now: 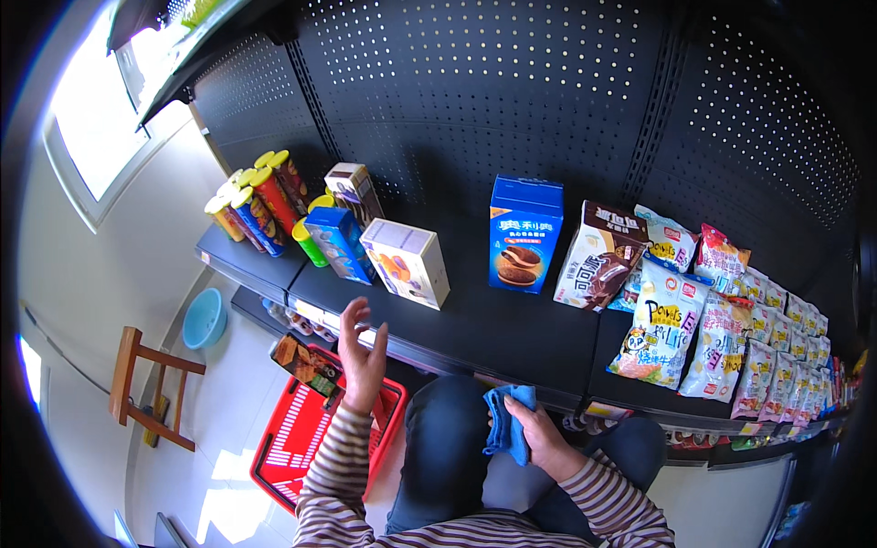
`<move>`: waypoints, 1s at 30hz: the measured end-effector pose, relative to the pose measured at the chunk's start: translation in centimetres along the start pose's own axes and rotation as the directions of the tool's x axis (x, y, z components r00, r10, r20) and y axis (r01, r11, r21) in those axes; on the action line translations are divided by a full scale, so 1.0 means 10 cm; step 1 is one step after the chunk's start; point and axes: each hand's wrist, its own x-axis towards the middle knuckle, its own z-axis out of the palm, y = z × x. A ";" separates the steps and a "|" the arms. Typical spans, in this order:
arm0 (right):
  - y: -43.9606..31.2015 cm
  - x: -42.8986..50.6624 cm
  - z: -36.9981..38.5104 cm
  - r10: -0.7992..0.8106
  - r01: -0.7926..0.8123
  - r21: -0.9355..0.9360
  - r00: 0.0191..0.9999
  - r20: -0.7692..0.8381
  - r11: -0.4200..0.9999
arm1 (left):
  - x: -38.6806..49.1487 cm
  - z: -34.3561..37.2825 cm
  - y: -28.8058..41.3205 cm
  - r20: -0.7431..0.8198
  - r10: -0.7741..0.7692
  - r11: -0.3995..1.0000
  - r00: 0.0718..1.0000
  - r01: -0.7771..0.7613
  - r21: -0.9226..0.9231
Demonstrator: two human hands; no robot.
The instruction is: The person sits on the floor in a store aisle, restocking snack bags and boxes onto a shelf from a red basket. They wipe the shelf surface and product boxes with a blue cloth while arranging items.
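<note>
My left hand point(363, 357), fingers apart and holding nothing, is raised over the rim of a red plastic shopping basket point(260, 464) and just in front of the black shelf point(479, 335). A folded blue cloth point(508, 421) is gripped in my right hand point(538, 435), above my knees. On the shelf beyond my left hand stand a white snack box point(408, 264) and a blue box point(340, 245). Farther right, a tall blue box of filled cookies point(525, 236) stands beside a brown and white box of chocolate pies point(601, 257). A dark snack package point(308, 366) lies in the basket's far end.
Snack canisters with yellow lids point(274, 198) crowd the shelf's left end; bags of chips point(661, 325) fill its right side. A perforated back panel point(466, 123) rises behind. On the floor at left are a wooden stool point(127, 377) and a light-blue basin point(205, 318).
</note>
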 end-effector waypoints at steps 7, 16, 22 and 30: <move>-0.01 0.00 -0.02 -0.044 0.044 -0.071 0.999 -0.004 0.997 | 0.82 0.41 -0.40 0.158 0.031 0.951 0.987 0.020 -0.309; 0.09 0.13 -0.05 -0.003 0.004 -0.086 1.000 0.014 0.996 | 1.01 0.31 -0.66 0.364 -0.048 0.855 0.930 0.227 -0.466; 0.15 0.17 -0.07 -0.061 0.063 -0.058 0.998 0.034 0.996 | 0.96 0.48 -0.66 0.381 -0.079 0.756 0.921 0.305 -0.579; 0.33 0.26 -0.06 -0.141 0.140 -0.066 0.990 -0.004 0.988 | 0.54 0.75 -0.13 0.465 0.007 0.680 0.885 0.337 -0.651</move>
